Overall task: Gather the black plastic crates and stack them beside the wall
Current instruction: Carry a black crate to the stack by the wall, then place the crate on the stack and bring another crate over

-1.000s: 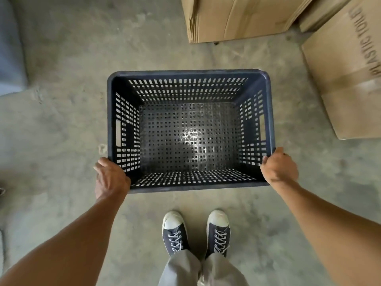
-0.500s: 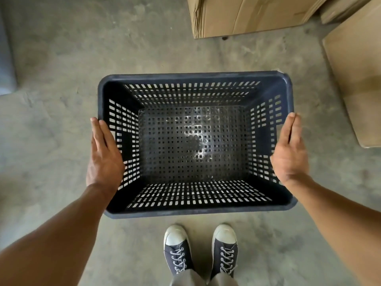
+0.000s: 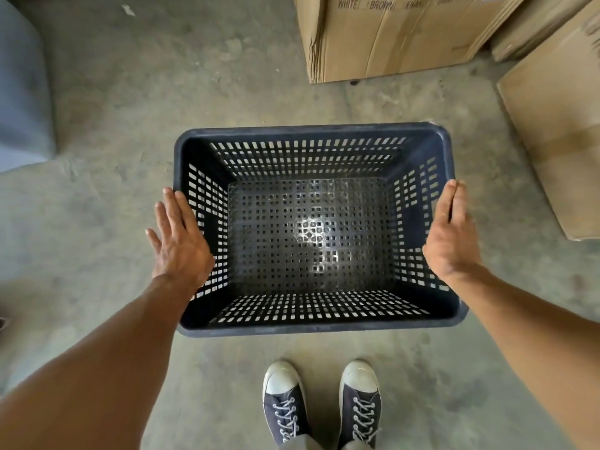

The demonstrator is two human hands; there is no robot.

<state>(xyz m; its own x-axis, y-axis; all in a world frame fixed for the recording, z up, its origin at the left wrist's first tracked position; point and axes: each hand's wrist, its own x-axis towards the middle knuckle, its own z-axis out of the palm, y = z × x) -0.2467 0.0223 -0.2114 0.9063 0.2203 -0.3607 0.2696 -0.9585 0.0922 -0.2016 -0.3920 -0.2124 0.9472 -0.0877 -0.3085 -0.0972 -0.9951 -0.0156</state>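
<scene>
One black plastic crate with perforated walls and floor is empty and sits in front of my feet, open side up. My left hand lies flat against the crate's left wall near the rim, fingers straight and slightly spread. On the opposite side, my right hand presses flat against the right wall with its fingers together. The crate is clamped between the two palms. I cannot tell whether its base touches the concrete floor. No other crate and no stack is in view.
Brown cardboard boxes stand at the back and at the right. A grey-blue object fills the left edge. Bare concrete floor lies left of and beyond the crate. My two dark sneakers are just behind it.
My hands slid from the crate's near corners forward to the middle of its side walls. The left hand's fingers have since spread. The crate first looked larger in view, then a little smaller again.
</scene>
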